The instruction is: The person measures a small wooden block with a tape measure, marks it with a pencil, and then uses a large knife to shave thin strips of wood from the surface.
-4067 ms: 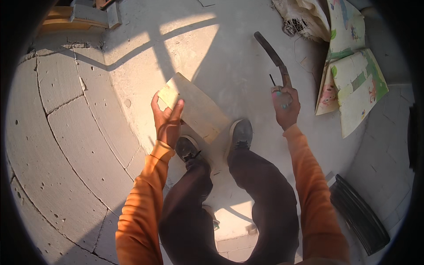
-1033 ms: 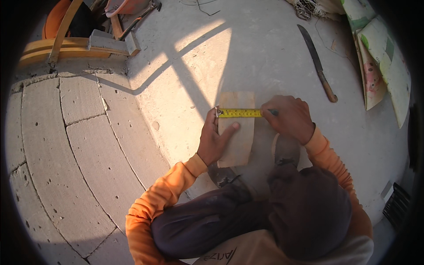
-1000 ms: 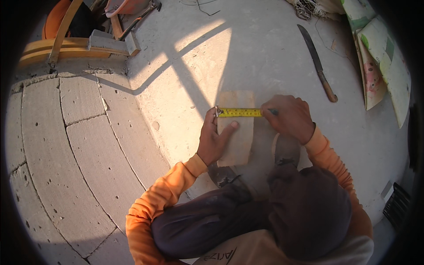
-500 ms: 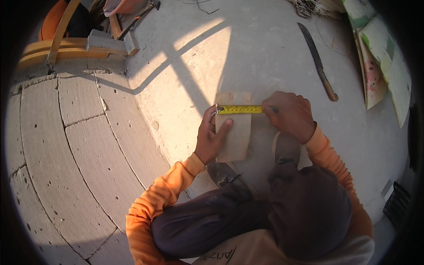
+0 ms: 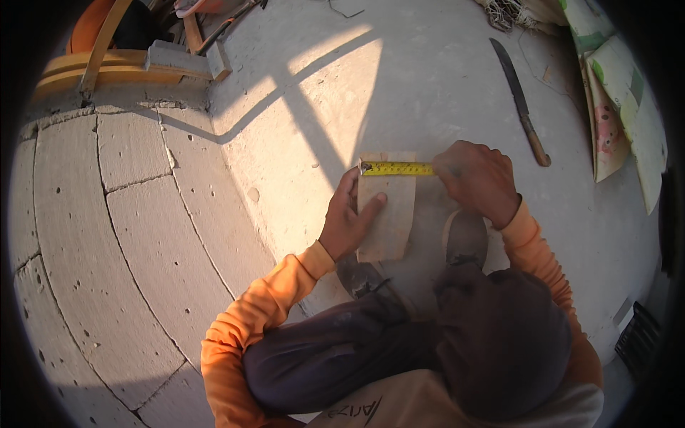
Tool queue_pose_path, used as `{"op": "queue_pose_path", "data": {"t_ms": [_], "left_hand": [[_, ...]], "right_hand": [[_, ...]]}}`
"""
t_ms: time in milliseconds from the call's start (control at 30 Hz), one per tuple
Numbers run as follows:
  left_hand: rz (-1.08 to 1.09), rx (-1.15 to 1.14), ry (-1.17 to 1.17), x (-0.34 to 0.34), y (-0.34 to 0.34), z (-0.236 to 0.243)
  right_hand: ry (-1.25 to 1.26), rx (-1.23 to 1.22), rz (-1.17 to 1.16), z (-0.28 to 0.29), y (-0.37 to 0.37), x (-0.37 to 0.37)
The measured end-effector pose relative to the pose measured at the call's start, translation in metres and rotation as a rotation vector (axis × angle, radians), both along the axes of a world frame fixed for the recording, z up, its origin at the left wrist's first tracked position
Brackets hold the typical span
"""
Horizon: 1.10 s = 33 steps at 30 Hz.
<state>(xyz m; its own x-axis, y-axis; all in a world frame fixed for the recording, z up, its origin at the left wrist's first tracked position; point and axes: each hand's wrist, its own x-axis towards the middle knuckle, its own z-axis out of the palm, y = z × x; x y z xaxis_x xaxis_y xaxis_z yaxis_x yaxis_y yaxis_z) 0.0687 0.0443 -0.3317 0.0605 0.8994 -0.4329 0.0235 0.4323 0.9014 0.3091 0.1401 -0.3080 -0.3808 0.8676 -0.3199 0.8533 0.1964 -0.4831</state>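
Observation:
A flat, pale wooden board [image 5: 386,217] is held above the floor in front of my knees. My left hand [image 5: 348,220] grips its left edge, with the thumb on top and the fingers at the side and underneath. Across the board's far end runs the yellow blade of a tape measure [image 5: 399,168], its metal end hook at the board's left edge. My right hand [image 5: 481,178], just right of the board, is closed around the tape measure, whose case is mostly hidden by the fingers.
A long knife [image 5: 520,103] with a wooden handle lies on the concrete floor to the right. Pale block paving [image 5: 143,242] stretches along the left. Timber pieces [image 5: 121,71] and tools crowd the far left. Folded printed sheets [image 5: 617,121] stand at the far right.
The tape blade has shifted slightly toward the board's far end. Both hands and the board sit a little further right in the view, which has itself moved slightly.

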Motion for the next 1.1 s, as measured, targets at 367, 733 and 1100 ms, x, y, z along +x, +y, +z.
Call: {"op": "queue_pose_path", "data": {"t_ms": [367, 733, 1100], "left_hand": [[0.057, -0.263, -0.203, -0.006, 0.013, 0.007], [0.12, -0.324, -0.179, -0.01, 0.012, 0.005], [0.347, -0.242, -0.234, -0.025, 0.02, -0.002]], "right_hand": [[-0.019, 0.068, 0.079, -0.006, 0.013, -0.003], [0.056, 0.14, 0.003, -0.011, 0.016, 0.001], [-0.034, -0.08, 0.327, -0.002, -0.009, 0.009]]}}
